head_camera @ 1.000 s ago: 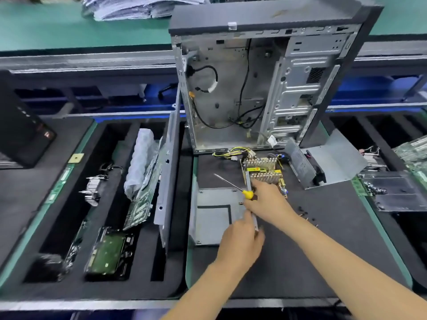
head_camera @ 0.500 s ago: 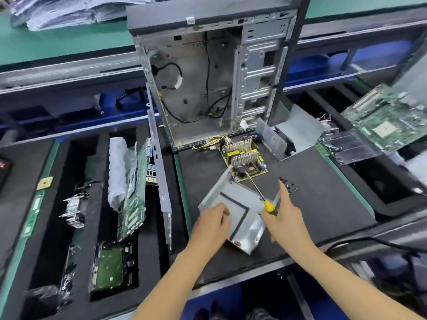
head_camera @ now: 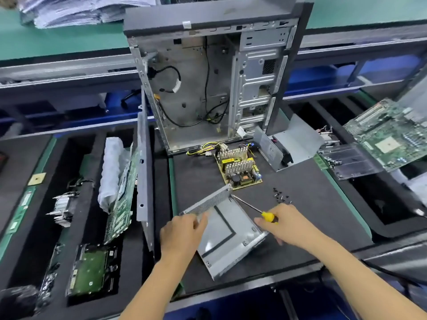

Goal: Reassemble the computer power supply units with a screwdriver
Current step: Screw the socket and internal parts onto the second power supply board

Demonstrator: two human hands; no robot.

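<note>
1. PSU bottom shell point(head_camera: 227, 236): bare metal tray, lying open side up at the near middle of the black mat point(head_camera: 300, 215), turned diagonal, perforated wall on its far-left side. Nothing seated in it.
2. Left hand point(head_camera: 182, 234): on the shell's left edge, fingers curled over the perforated wall, gripping it.
3. Right hand point(head_camera: 284, 225): at the shell's right corner, holding the yellow-handled screwdriver point(head_camera: 256, 210). Shaft points up-left across the tray, tip near the shell's far corner. Free fingers look to touch the shell's right wall; can't tell for sure.
4. PSU circuit board point(head_camera: 239, 168): just beyond the shell, on the mat, apart from it. Heatsinks up, yellow/black wire bundle trailing toward the case.
5. Loose screws point(head_camera: 280, 196): small cluster on the mat right of the shell's far corner, near the right hand.
6. PSU cover point(head_camera: 291, 144): grey, fan side visible, far right on the mat beside the open PC case point(head_camera: 215, 84).
7. Step, my read: positioning the shell, before the board goes in. Early, nothing fastened yet.
8. Next needs: park or re-grip the driver to free fingers, lift the board by its edges, align it over the shell's standoffs, route the wires out, then pick up screws.
9. Risk: pinched wires under the board.
</note>
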